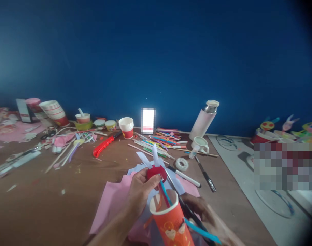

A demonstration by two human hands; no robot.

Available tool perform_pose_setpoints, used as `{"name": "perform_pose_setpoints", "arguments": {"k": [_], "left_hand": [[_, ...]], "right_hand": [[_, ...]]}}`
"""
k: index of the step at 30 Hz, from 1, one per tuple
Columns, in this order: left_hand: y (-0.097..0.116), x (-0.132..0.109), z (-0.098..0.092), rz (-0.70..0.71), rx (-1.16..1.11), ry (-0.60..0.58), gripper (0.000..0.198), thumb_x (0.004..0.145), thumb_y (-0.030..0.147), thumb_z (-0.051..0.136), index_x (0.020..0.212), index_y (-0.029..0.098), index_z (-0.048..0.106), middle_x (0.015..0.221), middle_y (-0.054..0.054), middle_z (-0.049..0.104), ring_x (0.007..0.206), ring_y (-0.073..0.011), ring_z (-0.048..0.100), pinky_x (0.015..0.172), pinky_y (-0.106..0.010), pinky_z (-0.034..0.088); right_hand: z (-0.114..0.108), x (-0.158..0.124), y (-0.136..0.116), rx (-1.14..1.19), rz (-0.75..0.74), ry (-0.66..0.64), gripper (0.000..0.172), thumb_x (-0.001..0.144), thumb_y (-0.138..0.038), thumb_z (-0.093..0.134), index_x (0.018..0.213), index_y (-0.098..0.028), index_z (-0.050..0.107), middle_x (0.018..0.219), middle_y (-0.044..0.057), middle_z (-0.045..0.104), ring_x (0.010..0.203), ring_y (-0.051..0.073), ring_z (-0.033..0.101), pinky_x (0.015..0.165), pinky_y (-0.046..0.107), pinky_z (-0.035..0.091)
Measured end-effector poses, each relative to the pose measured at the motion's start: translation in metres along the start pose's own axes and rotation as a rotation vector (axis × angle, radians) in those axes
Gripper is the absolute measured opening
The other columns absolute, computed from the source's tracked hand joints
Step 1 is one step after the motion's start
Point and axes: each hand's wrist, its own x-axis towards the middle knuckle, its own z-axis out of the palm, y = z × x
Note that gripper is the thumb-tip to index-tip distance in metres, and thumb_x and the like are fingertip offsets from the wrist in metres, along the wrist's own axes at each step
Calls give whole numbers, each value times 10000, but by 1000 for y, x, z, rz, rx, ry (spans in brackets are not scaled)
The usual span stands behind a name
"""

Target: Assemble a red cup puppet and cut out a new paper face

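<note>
My left hand (140, 191) is closed on a small red round paper piece (156, 172) with pale lilac paper strips sticking up from it. A blue strip runs down from it into a red paper cup (171, 223) that stands just below, at the bottom middle. Low on the right, my right hand (207, 215) grips dark scissors (180, 196), whose blades point up towards the red piece, beside the cup's rim. Pink and lilac paper sheets (111, 201) lie under both hands on the brown table.
A roll of tape (182, 164), a white marker (184, 176), a dark pen (206, 175), a mug (200, 143), a white flask (204, 119) and many coloured pens (158, 140) lie behind. A red cutter (103, 146), stacked cups (53, 111) and paper scraps are at left. Paper-cup crafts stand at right.
</note>
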Motion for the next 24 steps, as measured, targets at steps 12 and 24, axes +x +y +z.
{"name": "perform_pose_setpoints", "arguments": {"k": [12,24], "left_hand": [[-3,-1,3,-1,55,10,169,709,292,670,770,136,656,642,-19,601,592,-104,498,588,-211,401],[-7,-2,2,-29,44,-5,202,713,300,667,828,137,637,663,-17,610,620,-119,537,614,-228,407]], "right_hand": [[4,4,-4,192,-69,-79,541,731,-617,522,991,-149,596,802,80,611,737,221,539,691,315,454],[9,1,1,241,-62,-34,507,732,-595,545,996,-165,602,809,70,611,760,223,546,685,298,451]]}}
